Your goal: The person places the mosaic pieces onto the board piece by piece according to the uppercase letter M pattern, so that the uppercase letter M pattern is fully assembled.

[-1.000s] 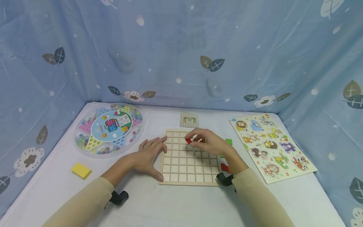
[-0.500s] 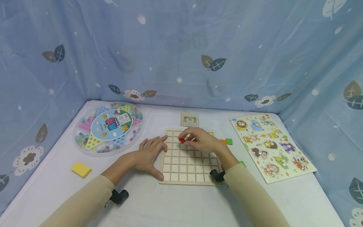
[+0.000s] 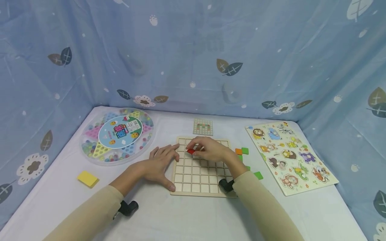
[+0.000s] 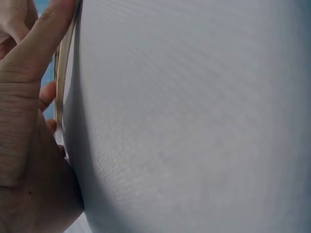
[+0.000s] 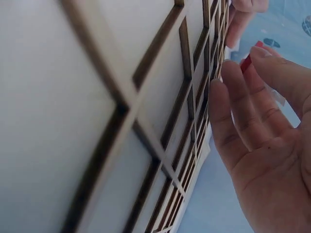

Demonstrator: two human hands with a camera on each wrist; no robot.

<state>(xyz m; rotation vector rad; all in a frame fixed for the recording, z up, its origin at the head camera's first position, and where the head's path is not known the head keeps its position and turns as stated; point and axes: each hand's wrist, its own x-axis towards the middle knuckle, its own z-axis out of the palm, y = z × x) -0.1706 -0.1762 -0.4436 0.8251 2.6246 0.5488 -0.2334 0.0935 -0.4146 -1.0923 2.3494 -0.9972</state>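
A wooden grid board (image 3: 195, 178) lies flat on the white table. My left hand (image 3: 157, 166) rests along its left side, fingers spread, with the thumb at the near left corner. Between thumb and fingertips, my right hand (image 3: 211, 150) pinches a small red tile (image 3: 191, 151) over the upper left squares. In the right wrist view the red tile (image 5: 251, 57) shows edge-on, with the other fingers extended beside the grid. The left wrist view shows the thumb (image 4: 36, 46) at the board's edge. Beyond the board lies a card (image 3: 203, 127) printed with a coloured grid pattern.
Right of the board lie loose tiles, including an orange tile (image 3: 238, 151) and a green tile (image 3: 258, 175). An animal puzzle board (image 3: 278, 172) is farther right. At left are a round clear case (image 3: 104, 161) of coloured balls and a yellow pad (image 3: 88, 179).
My right hand has moved left across the board with the red tile, uncovering more loose tiles at the right. The left hand has stayed at the board's edge.
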